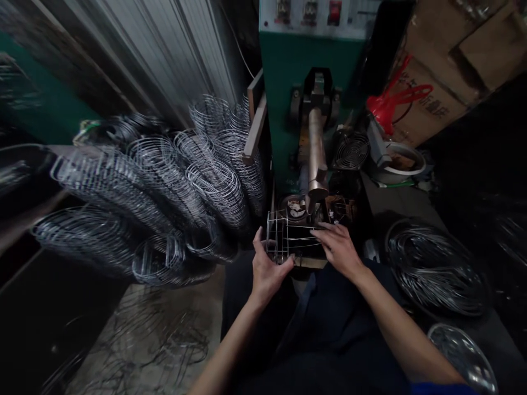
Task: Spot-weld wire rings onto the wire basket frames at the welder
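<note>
Both hands gripped a wire frame [288, 238] under the welder's electrode [316, 159]: the left hand [267, 269] clasped its near-left corner, the right hand [340, 249] pressed its right side. It looked light, stiff, springy, best held by its outer rods. Red writing on a box [432, 107] beyond the right hand was unreadable.

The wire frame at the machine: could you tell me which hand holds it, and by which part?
Both: the left hand grips the wire frame at its left end, the right hand rests on its right top edge.
</note>
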`<state>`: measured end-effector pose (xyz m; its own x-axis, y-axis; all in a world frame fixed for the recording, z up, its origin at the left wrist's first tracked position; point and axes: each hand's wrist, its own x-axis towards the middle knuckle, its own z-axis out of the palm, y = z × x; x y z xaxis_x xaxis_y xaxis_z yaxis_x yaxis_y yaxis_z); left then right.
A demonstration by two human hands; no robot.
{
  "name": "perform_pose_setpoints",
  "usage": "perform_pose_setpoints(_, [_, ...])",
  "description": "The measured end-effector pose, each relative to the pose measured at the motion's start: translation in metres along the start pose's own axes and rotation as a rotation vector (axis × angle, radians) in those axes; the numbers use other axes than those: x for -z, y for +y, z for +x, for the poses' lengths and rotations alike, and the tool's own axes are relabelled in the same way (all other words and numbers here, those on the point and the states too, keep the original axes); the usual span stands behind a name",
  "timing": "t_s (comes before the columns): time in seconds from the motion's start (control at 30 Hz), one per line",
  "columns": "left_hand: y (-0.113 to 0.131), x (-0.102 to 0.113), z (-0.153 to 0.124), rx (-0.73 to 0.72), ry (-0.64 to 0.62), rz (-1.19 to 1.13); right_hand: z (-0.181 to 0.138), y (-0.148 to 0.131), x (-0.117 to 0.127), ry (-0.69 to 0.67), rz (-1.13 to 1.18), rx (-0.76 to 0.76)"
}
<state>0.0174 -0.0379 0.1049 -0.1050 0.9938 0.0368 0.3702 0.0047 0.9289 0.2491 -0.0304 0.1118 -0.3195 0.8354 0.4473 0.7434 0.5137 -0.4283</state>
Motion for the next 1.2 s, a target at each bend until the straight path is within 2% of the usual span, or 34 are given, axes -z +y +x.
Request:
perform_pose_setpoints(0.23, [0.001,-0.001,0.009,-0.043,0.056,-0.012,0.014,-0.005,0.003,0.128,0.025,0.022])
perform_pose_setpoints(0.37, [0.001,-0.004,0.016,-0.047,0.089,-0.025,0.025,-0.001,0.002,0.132,0.049,0.000])
perform_pose_setpoints(0.53, [0.002,-0.006,0.021,-0.012,0.114,-0.053,0.034,0.004,-0.001,0.164,0.045,0.042])
perform_pose_setpoints(0.87, [0.000,-0.004,0.021,0.011,0.132,-0.062,0.036,0.006,-0.005,0.187,0.054,0.080])
perform_pose_setpoints(1.2, [-0.001,-0.007,0.028,0.006,0.132,-0.068,0.044,0.005,-0.007,0.209,0.059,0.056])
